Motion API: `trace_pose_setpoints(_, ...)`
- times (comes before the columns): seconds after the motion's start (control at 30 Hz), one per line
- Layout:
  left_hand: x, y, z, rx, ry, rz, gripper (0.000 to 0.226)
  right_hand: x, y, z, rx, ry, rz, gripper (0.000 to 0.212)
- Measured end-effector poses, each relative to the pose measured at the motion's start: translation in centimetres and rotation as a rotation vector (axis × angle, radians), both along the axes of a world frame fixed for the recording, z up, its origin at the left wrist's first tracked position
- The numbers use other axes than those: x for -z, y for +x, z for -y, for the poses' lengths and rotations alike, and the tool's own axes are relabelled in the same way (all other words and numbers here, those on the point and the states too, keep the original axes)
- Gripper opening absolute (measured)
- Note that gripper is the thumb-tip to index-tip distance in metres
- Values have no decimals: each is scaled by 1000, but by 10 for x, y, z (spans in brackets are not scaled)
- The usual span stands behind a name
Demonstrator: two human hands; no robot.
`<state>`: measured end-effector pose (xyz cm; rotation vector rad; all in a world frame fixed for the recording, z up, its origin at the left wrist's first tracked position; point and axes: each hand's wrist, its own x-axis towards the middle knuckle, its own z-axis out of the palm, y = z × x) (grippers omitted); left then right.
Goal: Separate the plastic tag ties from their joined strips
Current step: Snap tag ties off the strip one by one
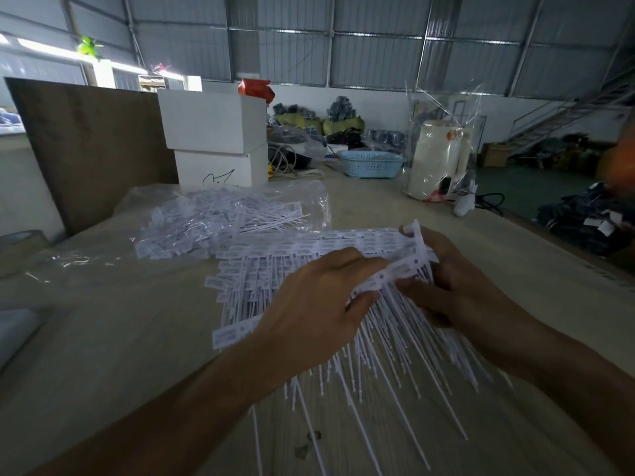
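A joined strip of white plastic tag ties (398,269) is lifted off the table between both hands, its thin tails fanning down toward me. My left hand (319,297) pinches the strip's left end at the tag heads. My right hand (450,286) grips the right part of the strip from behind. Under the hands lies a pile of white tag ties (261,280) with labelled heads. Another joined strip (347,242) stretches flat across the table behind the hands.
A clear plastic bag with more tag ties (213,218) lies further back on the left. Behind it stand two white boxes (216,139), a brown board (92,146), a blue basket (371,163) and a bagged white kettle (439,159). The wooden table (113,338) ends at right.
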<state>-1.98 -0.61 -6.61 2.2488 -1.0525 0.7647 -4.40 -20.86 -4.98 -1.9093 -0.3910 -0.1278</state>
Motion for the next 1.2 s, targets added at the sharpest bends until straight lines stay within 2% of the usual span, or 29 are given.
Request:
trace_pose_setpoints(0.07, -2, 2, -2, -13, 1, -11, 40, -1, -1, -1, 32, 19, -31, 49)
trace_pose_setpoints(0.17, -4, 3, -6, 16, -50, -7, 36, -3, -3, -3, 61, 20, 18, 21)
trace_pose_setpoints(0.27, -5, 2, -7, 27, -82, 14, 37, -3, -5, -4, 94, -49, 73, 41)
trace_pose_setpoints(0.47, -5, 1, -5, 17, -70, 83, 40, -3, -4, -3, 72, -196, 116, 31)
trace_pose_setpoints(0.57, -4, -1, -3, -19, -52, 126, 40, -2, -2, -4, 107, -156, 167, 29)
trace_pose_setpoints(0.73, -7, 0, -7, -85, -241, 235, 32, -8, -10, -5, -46, -22, 63, 31)
trace_pose_setpoints(0.8, -6, 0, -5, -39, -194, 316, 26, -8, -11, -7, -64, -21, 67, 26)
trace_pose_setpoints(0.83, -4, -1, -3, -6, -173, 333, 24, -7, -11, -8, -52, -38, 76, 32)
trace_pose_setpoints(0.9, -3, -2, -1, 29, -152, 338, 21, -4, -10, -9, -29, -65, 79, 41)
trace_pose_setpoints(1.03, -3, -3, -2, 48, -102, 312, 11, -1, -11, -12, -62, 36, -5, 41)
trace_pose_setpoints(1.2, -5, -5, -1, 41, -67, 303, 18, 2, -10, -16, 87, -33, 50, 56)
